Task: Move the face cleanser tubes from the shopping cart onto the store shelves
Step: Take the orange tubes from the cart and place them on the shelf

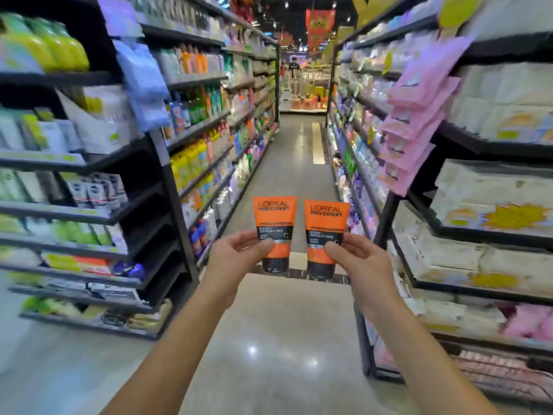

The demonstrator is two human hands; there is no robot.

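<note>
Orange with a black cap at the bottom, the left tube is held upright and is pinched near its lower part between thumb and fingers of the left hand, at its 8 o'clock; the right tube, just beside it and apart, is pinched likewise by the right hand, at its 4 o'clock; stocked shelves are seen at 9 and 3 o'clock of the aisle floor.

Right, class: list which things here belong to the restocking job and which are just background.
Job: left L'Oreal Men Expert tube, in left hand; right L'Oreal Men Expert tube, in right hand.
Background: pink hanging packs; blue hanging packs; yellow-green bottles.
</note>
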